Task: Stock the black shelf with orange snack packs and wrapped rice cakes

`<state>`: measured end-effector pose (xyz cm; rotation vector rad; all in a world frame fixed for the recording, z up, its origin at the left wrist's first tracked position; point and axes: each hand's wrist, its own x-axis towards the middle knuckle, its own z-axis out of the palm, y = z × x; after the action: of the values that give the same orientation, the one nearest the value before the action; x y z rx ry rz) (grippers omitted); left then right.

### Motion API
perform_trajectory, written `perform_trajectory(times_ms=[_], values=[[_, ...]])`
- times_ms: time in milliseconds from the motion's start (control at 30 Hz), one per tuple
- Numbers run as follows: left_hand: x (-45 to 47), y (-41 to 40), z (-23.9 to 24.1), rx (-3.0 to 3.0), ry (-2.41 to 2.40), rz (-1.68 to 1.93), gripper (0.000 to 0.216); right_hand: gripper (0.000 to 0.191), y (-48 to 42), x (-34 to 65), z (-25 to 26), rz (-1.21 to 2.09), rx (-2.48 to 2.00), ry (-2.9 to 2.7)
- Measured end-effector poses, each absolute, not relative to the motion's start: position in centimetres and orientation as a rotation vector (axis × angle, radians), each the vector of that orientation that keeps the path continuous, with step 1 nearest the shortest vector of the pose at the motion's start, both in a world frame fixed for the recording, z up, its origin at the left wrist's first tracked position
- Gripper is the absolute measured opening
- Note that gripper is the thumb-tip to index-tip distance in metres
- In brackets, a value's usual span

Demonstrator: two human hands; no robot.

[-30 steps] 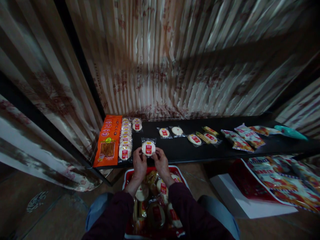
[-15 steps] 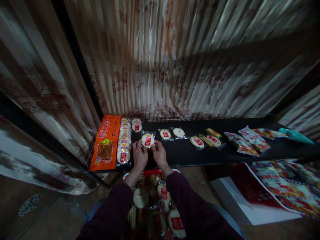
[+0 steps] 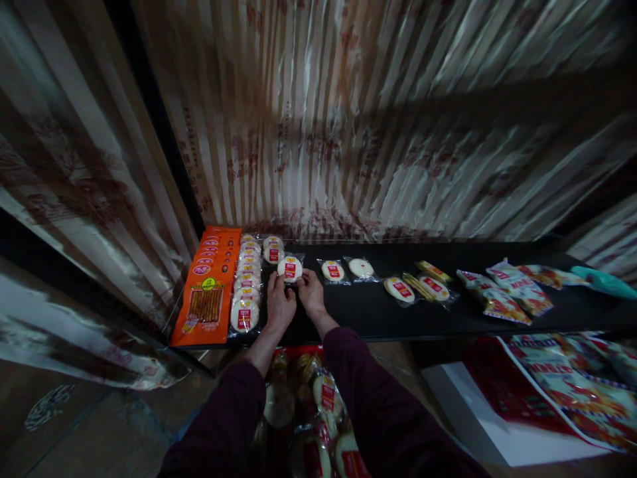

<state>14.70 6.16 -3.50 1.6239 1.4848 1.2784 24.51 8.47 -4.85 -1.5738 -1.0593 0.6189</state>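
Between my two hands is a round white rice cracker pack (image 3: 290,269) in a clear wrapper with a red label. My left hand (image 3: 280,302) pinches its lower left edge, and my right hand (image 3: 310,292) grips the lower right edge. The pack is held just over the black shelf (image 3: 348,305), close to a short stack of the same packs (image 3: 273,251) at the back. Left of it runs an overlapping row of rice cracker packs (image 3: 246,292), beside orange snack bags (image 3: 205,299) at the shelf's left end.
Farther right on the shelf lie loose cracker packs (image 3: 332,270), snack bags (image 3: 495,299) and a teal bag (image 3: 604,281). Below, between my arms, is a red-rimmed container of more packs (image 3: 326,398). A box of snack bags (image 3: 497,411) stands lower right. A curtain (image 3: 318,133) hangs behind.
Both hands have pushed the rice cracker pack a little farther back and left, nearer the short stack. The view has shifted slightly.
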Motion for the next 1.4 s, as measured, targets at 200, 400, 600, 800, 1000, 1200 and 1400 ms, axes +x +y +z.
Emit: perform_trajectory(times_ms=[200, 400, 600, 800, 1000, 1200, 1400], values=[[14.6, 7.0, -4.2, 1.662, 1.501, 1.219, 0.051, 0.023, 10.3, 24.2, -5.9, 0.599, -1.603, -1.106], [14.0, 7.7, -4.8, 1.686, 1.521, 1.151, 0.052, 0.025, 11.1, 23.5, -6.8, 0.631, -1.616, -1.095], [14.3, 8.5, -4.8, 1.702, 1.523, 1.206, 0.052, 0.024, 12.2, 23.6, -6.9, 0.573, -1.646, -1.078], [14.6, 9.5, -5.0, 1.701, 1.517, 1.219, 0.044, 0.025, 13.4, 23.3, -6.7, 0.574, -1.645, -1.108], [14.6, 10.2, -5.3, 1.687, 1.520, 1.220, 0.043, 0.026, 14.2, 23.3, -6.9, 0.572, -1.616, -1.163], [14.3, 10.8, -5.4, 1.707, 1.531, 1.220, 0.042, 0.026, 14.9, 23.2, -7.2, 0.529, -1.624, -1.210], [14.1, 11.4, -5.5, 1.691, 1.543, 1.241, 0.042, 0.028, 15.1, 22.8, -7.4, 0.515, -1.628, -1.213]])
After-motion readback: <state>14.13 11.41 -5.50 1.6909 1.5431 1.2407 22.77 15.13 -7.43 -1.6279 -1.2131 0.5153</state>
